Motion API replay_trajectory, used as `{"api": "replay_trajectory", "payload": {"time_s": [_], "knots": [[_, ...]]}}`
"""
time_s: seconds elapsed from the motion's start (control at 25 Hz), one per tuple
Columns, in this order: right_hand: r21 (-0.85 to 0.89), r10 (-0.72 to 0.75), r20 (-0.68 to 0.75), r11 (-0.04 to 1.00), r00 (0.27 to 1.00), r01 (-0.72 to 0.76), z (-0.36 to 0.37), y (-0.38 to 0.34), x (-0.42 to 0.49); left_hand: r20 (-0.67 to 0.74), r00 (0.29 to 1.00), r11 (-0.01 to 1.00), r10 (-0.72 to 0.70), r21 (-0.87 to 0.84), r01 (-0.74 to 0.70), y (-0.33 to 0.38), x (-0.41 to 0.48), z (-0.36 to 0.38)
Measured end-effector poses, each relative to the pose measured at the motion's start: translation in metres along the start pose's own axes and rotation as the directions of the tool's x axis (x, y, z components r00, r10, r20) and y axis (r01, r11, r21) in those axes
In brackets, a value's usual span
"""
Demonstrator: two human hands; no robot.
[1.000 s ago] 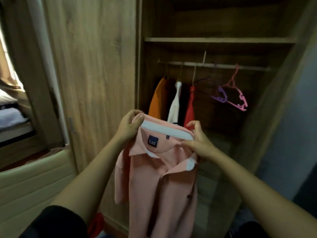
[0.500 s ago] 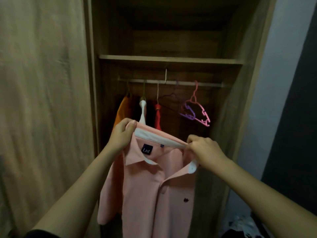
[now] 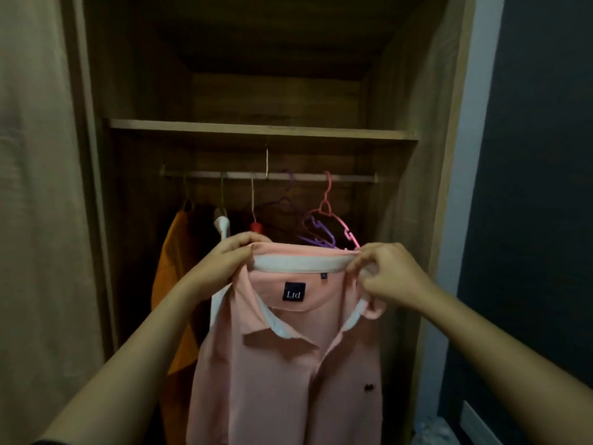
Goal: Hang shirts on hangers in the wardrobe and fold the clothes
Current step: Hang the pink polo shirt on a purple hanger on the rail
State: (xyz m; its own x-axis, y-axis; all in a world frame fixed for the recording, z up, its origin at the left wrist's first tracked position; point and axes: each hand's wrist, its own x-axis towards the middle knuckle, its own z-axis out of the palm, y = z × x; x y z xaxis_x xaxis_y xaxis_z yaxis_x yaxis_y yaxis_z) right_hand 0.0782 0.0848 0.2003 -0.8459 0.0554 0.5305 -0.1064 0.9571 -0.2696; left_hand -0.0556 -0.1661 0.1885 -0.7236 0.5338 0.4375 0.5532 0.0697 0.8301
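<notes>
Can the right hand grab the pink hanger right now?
Probably not yet. The right hand pinches the collar of the peach shirt, so it is busy. The pink hanger hangs bare on the rail beyond it, nothing blocking.

The polo shirt (image 3: 288, 380) is salmon pink, its collar (image 3: 298, 263) lined white, with a white-lettered navy label (image 3: 294, 291) and a small dark chest emblem (image 3: 369, 386). From the rail's (image 3: 353, 178) left end hang an orange shirt (image 3: 173, 284), white garment (image 3: 222, 224), red garment (image 3: 255, 227), purple hanger (image 3: 316, 228) and pink hanger (image 3: 340, 225). The wardrobe (image 3: 256, 130) is brown wood grain.
</notes>
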Motion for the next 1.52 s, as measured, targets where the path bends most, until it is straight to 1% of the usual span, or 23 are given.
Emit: {"api": "replay_trajectory", "payload": {"time_s": [0.08,0.16,0.2,0.24,0.32,0.44,0.48,0.52,0.6,0.72,0.8,0.88,0.92,1.04,1.16,1.2,1.24,1.28,1.32,1.36,1.4,1.44,1.52], "knots": [[-0.041,0.032,0.005,0.999,0.999,-0.032,0.008,0.002,0.009,0.021,0.998,0.997,-0.053,-0.06,0.054,-0.013,0.019,0.006],[-0.086,0.047,0.008,0.995,0.999,-0.047,0.017,0.005,0.016,0.023,0.999,0.997,-0.039,-0.072,0.041,-0.02,0.038,0.015],[-0.091,0.054,0.013,0.994,0.998,-0.053,0.02,0.006,0.021,0.002,1.0,0.995,-0.03,-0.091,0.03,-0.022,0.053,0.021],[-0.097,0.059,0.028,0.994,0.998,-0.056,0.024,0.006,0.025,-0.045,0.997,0.992,-0.058,-0.116,0.052,-0.024,0.071,0.027],[-0.138,0.054,0.074,0.989,0.996,-0.043,0.034,0.002,0.031,-0.141,0.975,0.975,-0.172,-0.163,0.149,-0.029,0.118,0.042],[-0.269,0.062,0.131,0.963,0.989,-0.025,0.045,-0.006,0.028,-0.258,0.904,0.91,-0.341,-0.33,0.249,-0.039,0.182,0.068],[-0.301,0.058,0.138,0.953,0.989,-0.014,0.046,-0.008,0.024,-0.281,0.877,0.896,-0.39,-0.335,0.291,-0.043,0.196,0.077],[-0.324,0.055,0.144,0.946,0.988,-0.006,0.045,-0.008,0.021,-0.305,0.854,0.894,-0.422,-0.299,0.335,-0.045,0.204,0.085],[-0.339,0.064,0.16,0.941,0.985,-0.006,0.042,-0.006,0.015,-0.323,0.842,0.897,-0.432,-0.256,0.361,-0.047,0.214,0.1],[-0.344,0.086,0.175,0.939,0.981,-0.021,0.038,0.0,0.008,-0.354,0.831,0.9,-0.429,-0.249,0.359,-0.043,0.225,0.101],[-0.332,0.092,0.174,0.943,0.981,-0.029,0.039,0.003,0.004,-0.344,0.846,0.9,-0.408,-0.305,0.31,-0.035,0.23,0.094],[-0.317,0.09,0.164,0.948,0.982,-0.034,0.039,0.001,0.001,-0.307,0.861,0.875,-0.405,-0.402,0.269,-0.025,0.221,0.087],[-0.32,0.078,0.154,0.947,0.985,-0.025,0.04,0.0,0.0,-0.298,0.863,0.867,-0.408,-0.421,0.265,-0.02,0.21,0.084],[-0.356,0.059,0.162,0.935,0.985,0.003,0.044,0.001,0.005,-0.34,0.848,0.897,-0.407,-0.321,0.302,-0.018,0.16,0.073],[-0.293,0.061,0.176,0.956,0.983,-0.007,0.054,0.006,0.015,-0.411,0.839,0.932,-0.356,-0.096,0.348,-0.017,0.093,0.041],[-0.256,0.047,0.175,0.967,0.983,-0.001,0.058,0.006,0.019,-0.445,0.841,0.943,-0.308,-0.025,0.332,-0.017,0.068,0.027],[-0.231,0.025,0.174,0.973,0.984,0.016,0.061,0.006,0.024,-0.482,0.849,0.95,-0.219,0.094,0.299,-0.015,0.041,0.013],[-0.214,0.0,0.185,0.976,0.983,0.04,0.064,0.003,0.027,-0.503,0.857,0.928,-0.113,0.255,0.272,-0.012,0.008,-0.005],[-0.201,-0.012,0.201,0.978,0.979,0.054,0.066,0.0,0.031,-0.487,0.873,0.884,-0.021,0.398,0.243,-0.008,-0.022,-0.021],[-0.173,-0.018,0.225,0.983,0.974,0.059,0.067,-0.005,0.033,-0.467,0.884,0.834,0.029,0.499,0.237,-0.003,-0.054,-0.036],[-0.143,-0.027,0.256,0.988,0.966,0.065,0.068,-0.011,0.034,-0.456,0.889,0.806,0.042,0.542,0.24,0.001,-0.09,-0.051],[-0.117,-0.028,0.287,0.991,0.957,0.064,0.069,-0.015,0.036,-0.438,0.898,0.814,0.04,0.536,0.225,0.004,-0.123,-0.064],[-0.077,-0.003,0.34,0.997,0.94,0.031,0.074,-0.019,0.038,-0.417,0.909,0.868,-0.001,0.45,0.208,0.015,-0.177,-0.078]]}}
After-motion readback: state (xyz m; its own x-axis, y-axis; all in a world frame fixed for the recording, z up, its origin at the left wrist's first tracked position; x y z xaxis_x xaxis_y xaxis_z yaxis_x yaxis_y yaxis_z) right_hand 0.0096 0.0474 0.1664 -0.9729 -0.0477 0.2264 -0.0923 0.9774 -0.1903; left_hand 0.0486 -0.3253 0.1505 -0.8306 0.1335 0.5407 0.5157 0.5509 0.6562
